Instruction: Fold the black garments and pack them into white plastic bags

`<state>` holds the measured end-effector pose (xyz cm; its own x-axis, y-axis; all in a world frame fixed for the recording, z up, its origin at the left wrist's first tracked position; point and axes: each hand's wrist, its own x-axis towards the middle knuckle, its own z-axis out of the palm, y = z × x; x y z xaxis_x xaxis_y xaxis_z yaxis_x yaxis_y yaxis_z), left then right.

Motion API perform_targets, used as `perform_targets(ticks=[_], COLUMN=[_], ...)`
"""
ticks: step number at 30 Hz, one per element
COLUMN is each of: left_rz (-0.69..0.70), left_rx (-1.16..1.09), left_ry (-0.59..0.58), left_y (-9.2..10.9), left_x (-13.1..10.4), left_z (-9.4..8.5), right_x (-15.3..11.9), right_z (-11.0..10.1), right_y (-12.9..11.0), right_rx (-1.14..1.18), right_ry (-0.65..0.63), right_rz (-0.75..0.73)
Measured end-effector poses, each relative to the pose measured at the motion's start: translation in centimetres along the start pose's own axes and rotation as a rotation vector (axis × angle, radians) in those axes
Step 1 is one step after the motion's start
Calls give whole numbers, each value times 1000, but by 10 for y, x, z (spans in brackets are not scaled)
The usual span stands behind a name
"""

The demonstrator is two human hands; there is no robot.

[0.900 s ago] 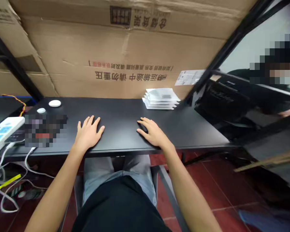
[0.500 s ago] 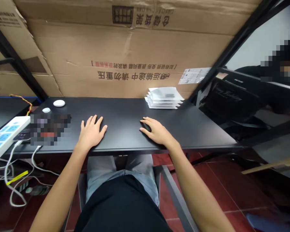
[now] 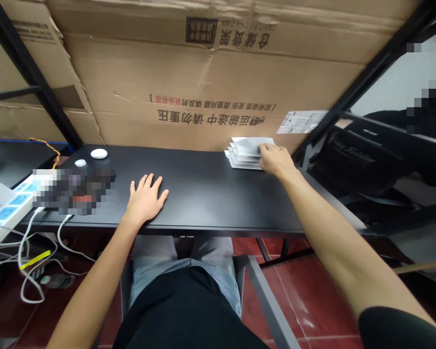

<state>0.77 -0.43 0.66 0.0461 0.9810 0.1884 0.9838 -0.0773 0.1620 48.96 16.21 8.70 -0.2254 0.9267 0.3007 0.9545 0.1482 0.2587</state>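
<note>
My left hand [image 3: 146,198] lies flat on the black desk [image 3: 203,198], fingers spread, holding nothing. At the back right of the desk is a stack of flat, whitish packets [image 3: 241,155], which look like thin pouches. My right hand [image 3: 278,160] reaches to the right side of this stack. Its fingers are curled together on the top packet [image 3: 250,144], gripping its right part. The fingertips are partly hidden, and the contents of the packets cannot be made out.
A white oval object [image 3: 99,153] and a small white round one [image 3: 80,163] lie at the back left. A power strip [image 3: 12,208] with white cables [image 3: 32,257] is at the left edge. Cardboard [image 3: 189,72] stands behind. A person in dark clothing is at the far right.
My right hand has moved from the desk's middle right up to the stack and closed on the top packet. My left hand stays flat on the desk. The view has shifted slightly.
</note>
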Motion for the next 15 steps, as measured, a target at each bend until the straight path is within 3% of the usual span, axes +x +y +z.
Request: perform_targets(ticks=[3,6,8,10,13,15], left_rz=[-1,-84,-242,-448,-685,-756], left_rx=[-17,-13,13,26,-4,-19], left_ry=[3,129,278,366,291,210], left_y=[5,-5,-28,-64,-119,-138], left_x=[-1,-6,-8,-9,-4,5], left_z=[-2,-15,-29,-43,-58,-62], right_x=[5,7,8,8,10,9], right_z=[0,-3,-6,-10,-19,-29], right_y=[-1,-1,0,0,-1,-5], right_rx=[-34,-46,-49,-45,-34,-24], right_ry=[-28,-7,11,45,105,172], right_rz=[29,42,45,56,87,70])
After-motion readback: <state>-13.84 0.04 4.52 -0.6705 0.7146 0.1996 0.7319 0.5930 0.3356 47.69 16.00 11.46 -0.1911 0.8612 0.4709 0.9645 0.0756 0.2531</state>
